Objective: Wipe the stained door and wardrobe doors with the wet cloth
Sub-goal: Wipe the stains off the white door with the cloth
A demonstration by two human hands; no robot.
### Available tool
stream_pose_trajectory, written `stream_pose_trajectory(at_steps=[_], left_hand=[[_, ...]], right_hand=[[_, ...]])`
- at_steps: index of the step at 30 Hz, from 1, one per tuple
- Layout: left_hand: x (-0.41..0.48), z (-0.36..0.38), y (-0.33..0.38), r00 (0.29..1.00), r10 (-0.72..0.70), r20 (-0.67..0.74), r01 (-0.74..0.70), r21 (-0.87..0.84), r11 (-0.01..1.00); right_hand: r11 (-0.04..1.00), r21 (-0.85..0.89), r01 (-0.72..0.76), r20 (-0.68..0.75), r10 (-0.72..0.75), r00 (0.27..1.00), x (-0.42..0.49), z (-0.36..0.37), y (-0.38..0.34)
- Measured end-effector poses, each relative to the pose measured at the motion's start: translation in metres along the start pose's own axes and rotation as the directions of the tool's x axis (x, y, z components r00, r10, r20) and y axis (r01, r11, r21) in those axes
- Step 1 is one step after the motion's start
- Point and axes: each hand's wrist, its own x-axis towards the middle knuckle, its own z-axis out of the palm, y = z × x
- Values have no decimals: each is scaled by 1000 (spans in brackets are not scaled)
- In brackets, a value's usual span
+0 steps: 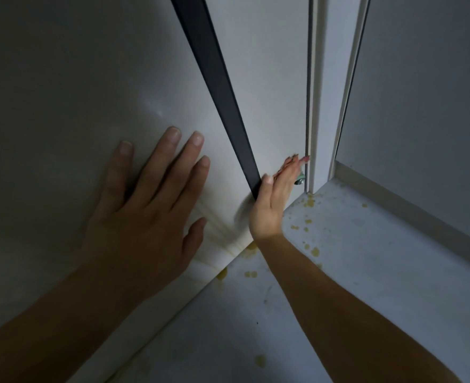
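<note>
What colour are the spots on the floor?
Yellow: the spots dot the pale floor; the head view shows them.

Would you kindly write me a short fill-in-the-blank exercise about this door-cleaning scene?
1. The hand lying flat with spread fingers on the white door panel is the person's ___ one.
2. The strip touched by the thumb of the right hand is ___.
3. The spots on the floor are ___.
Missing words: left; black; yellow.
</note>
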Motion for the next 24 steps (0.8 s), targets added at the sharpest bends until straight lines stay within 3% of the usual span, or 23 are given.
stream_pose_trajectory(at_steps=[2, 5, 7, 9, 13, 14, 17, 19, 24], left_hand=[[2, 1, 1, 1000, -6, 7, 6, 17, 1000], [4, 2, 4, 1000, -10, 10, 10, 7, 1000], [5, 1, 4, 1000, -2, 6, 2, -7, 1000], [4, 2, 3, 1000, -7, -11, 7, -20, 1000], [5, 3, 6, 1000, -3, -13, 3, -9, 1000], [6, 4, 7, 1000, -3, -12, 3, -8, 1000], [9, 6, 9, 1000, 7, -9, -7, -10, 1000], [10, 5, 9, 1000, 9, -9, -9, -29, 1000], [10, 5, 11, 1000, 1, -15, -2, -36, 999]], right_hand=[[999, 33, -14, 15, 13, 1000, -1, 6, -23], [958, -45, 283, 98, -277, 956, -6, 17, -55], [929, -110, 355, 128, -341, 931, -6, 15, -41], [966, -126, 227, 59, -221, 973, -4, 8, -11], [989, 68, -128, 13, 127, 992, -1, 3, -13], [990, 90, -111, 16, 110, 994, 4, 7, -28], [986, 21, 167, 25, -167, 986, 17, 17, -69], [961, -56, 272, 33, -271, 962, 22, 15, -61], [1000, 4, 21, 62, -22, 998, 0, -9, 4]])
